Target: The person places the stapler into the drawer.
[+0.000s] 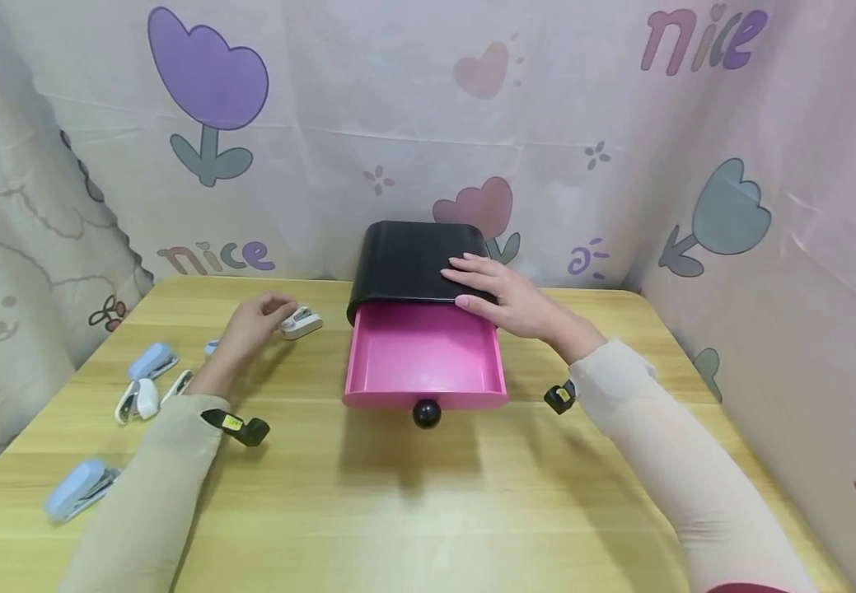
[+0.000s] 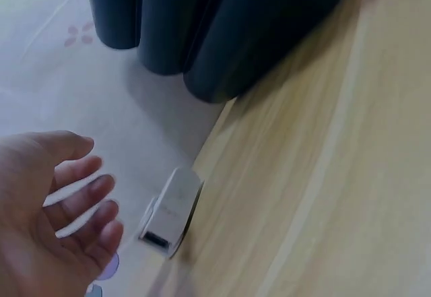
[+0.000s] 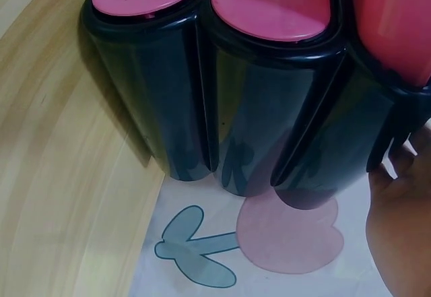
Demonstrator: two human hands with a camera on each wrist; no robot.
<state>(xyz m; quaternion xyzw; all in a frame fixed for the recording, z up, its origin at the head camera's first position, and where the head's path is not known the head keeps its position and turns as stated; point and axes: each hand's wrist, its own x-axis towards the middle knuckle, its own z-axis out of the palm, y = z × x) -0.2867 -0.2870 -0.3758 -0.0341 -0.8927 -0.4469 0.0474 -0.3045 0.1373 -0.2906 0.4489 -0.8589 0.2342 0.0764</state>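
Left hand (image 1: 255, 325): held with its fingers loosely bent and nothing gripped; in the left wrist view a gap was shown between fingertips and stapler.
White stapler (image 1: 301, 324): seen on the table just beyond the left fingertips, to the left of the cabinet.
Right hand (image 1: 505, 296): laid on the cabinet's top at its right front edge, fingers stretched out and nothing grasped.
Black cabinet (image 1: 416, 259): placed near the back of the table; three rounded black tiers were shown by the right wrist view, each fitted with pink.
Pink drawer (image 1: 383, 402): drawn out from the top of the cabinet toward the wearer, its front fitted with a round black knob (image 1: 427, 413).
Staplers by the left forearm: a blue stapler (image 1: 149, 361) was set behind a white-and-black stapler (image 1: 137, 400); another pale one (image 1: 177, 385) was partly covered by the arm, as was a bit of blue (image 1: 211, 346).
Nearer blue stapler (image 1: 77, 490): seen at the table's left, beside the left sleeve (image 1: 153, 486).
Wrists: a small black camera (image 1: 238, 427) was worn at the left, and another (image 1: 561, 397) at the right.
Table (image 1: 413, 527): finished in pale wood grain.
Backdrop (image 1: 339, 82): printed with tulips and the word "nice".
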